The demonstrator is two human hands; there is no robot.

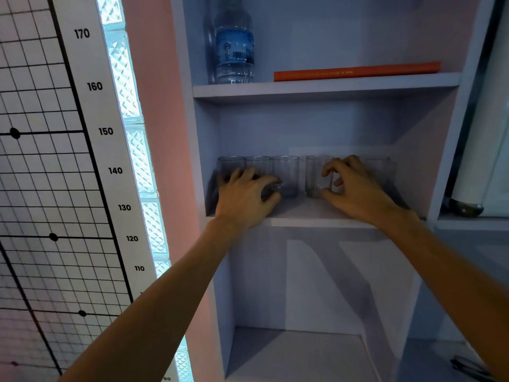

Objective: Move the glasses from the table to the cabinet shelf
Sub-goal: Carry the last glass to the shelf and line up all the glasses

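**Both hands at the row of glasses on the middle shelf**

The left hand (248,194) is in the centre-left of the frame, with its fingers curled and loosely spread in front of the glasses at the left end of the row. The fingertips are near the third glass (286,175), but I cannot tell if they touch it or grip anything. The right hand (355,186) is in the centre-right, also half curled. Its thumb and forefinger are around the side of the fourth glass (316,175), or just beside it; a firm pinch is not clear.

The glasses stand upright in one row on the middle cabinet shelf (316,222). Three stand close together at the left (231,166), then there is a small gap, then the fourth glass, and one more glass (380,168) is partly hidden behind the right hand.

They are short, clear tumblers. I judge them rigid, rather light, smooth and so a little slippery, and fragile if they knock together. The best hold is around the lower side wall, thumb against fingers, not at the thin rim.

Above, on the upper shelf, are a water bottle (234,42) and an orange book (358,70). At the left of the frame is a measuring chart (93,86).
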